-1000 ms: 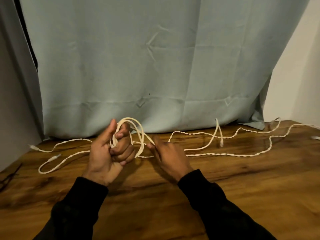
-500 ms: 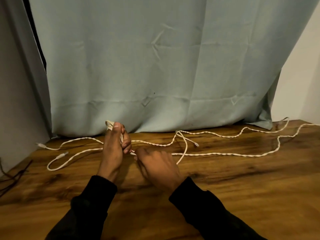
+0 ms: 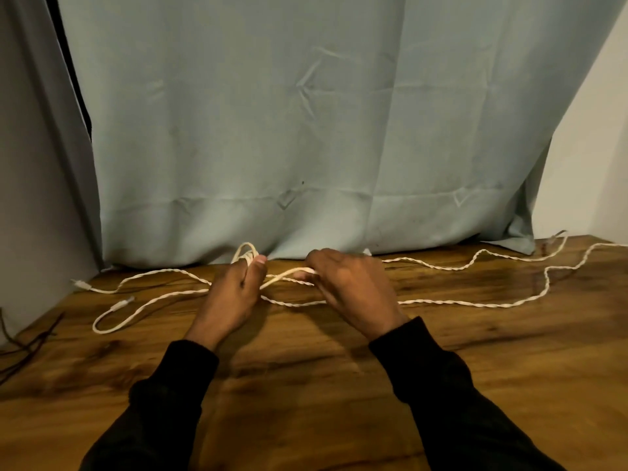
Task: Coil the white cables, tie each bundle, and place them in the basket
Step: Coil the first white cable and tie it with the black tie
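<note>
Left hand [image 3: 234, 294] grips small loops of white cable [image 3: 441, 302]; right hand [image 3: 353, 283] pinches 1 strand above the table [image 3: 306, 385].

Wood-grain worktop [image 3: 339, 385], dark brown streaks, glossy, light glare toward right side. Pale blue-green curtain [image 3: 306, 130] hangs behind, creased, hem touching the worktop's far edge. Grey wall [image 3: 30, 198] at left, dark gap [image 3: 71, 66] between it and curtain. White wall [image 3: 591, 158] at right. Thin dark cords [image 3: 27, 345] at worktop's left edge.
</note>
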